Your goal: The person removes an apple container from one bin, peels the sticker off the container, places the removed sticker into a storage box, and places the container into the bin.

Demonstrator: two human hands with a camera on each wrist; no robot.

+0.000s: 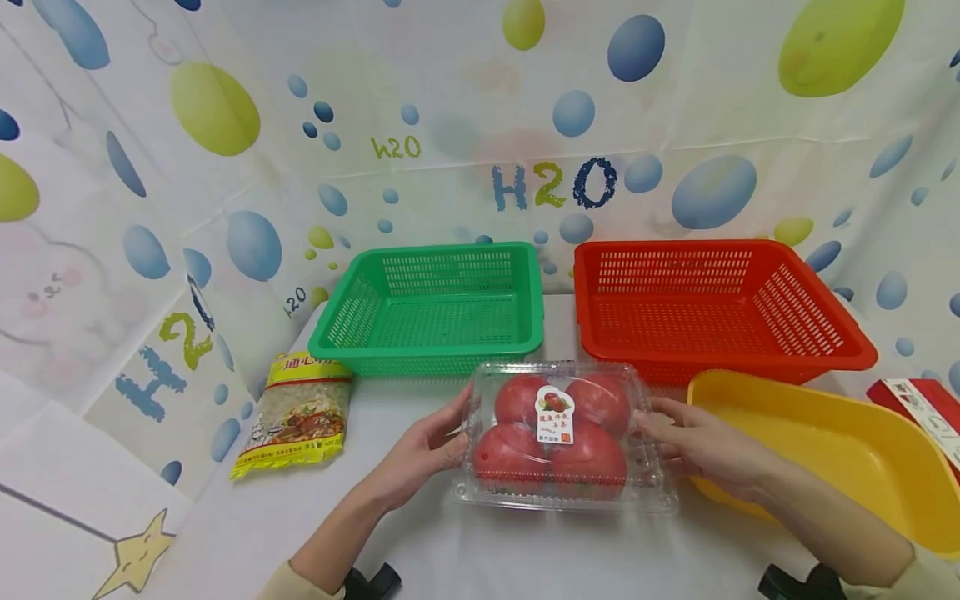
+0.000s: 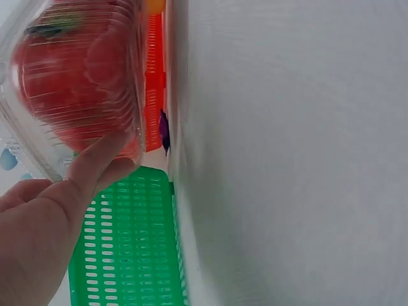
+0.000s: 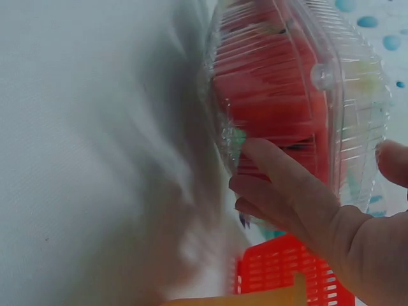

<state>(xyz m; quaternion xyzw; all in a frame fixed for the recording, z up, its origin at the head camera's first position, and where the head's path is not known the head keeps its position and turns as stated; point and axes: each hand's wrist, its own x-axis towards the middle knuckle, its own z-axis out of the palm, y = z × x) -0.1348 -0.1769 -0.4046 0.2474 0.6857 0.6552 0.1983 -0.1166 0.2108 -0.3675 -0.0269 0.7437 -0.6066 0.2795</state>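
Clear box [image 1: 566, 437]: held just above the white tabletop [image 1: 427, 542], before the green basket [image 1: 427, 360] and red basket [image 1: 712, 354].
Left hand [image 1: 423, 446]: gripped one end, fingers low.
Right hand [image 1: 705, 446]: gripped the other end, fingers low.
Good handling: probably meant level, even support without squeezing thin plastic.
Yellow tub [image 1: 825, 458]: lay near the right hand; clearance likely mattered.
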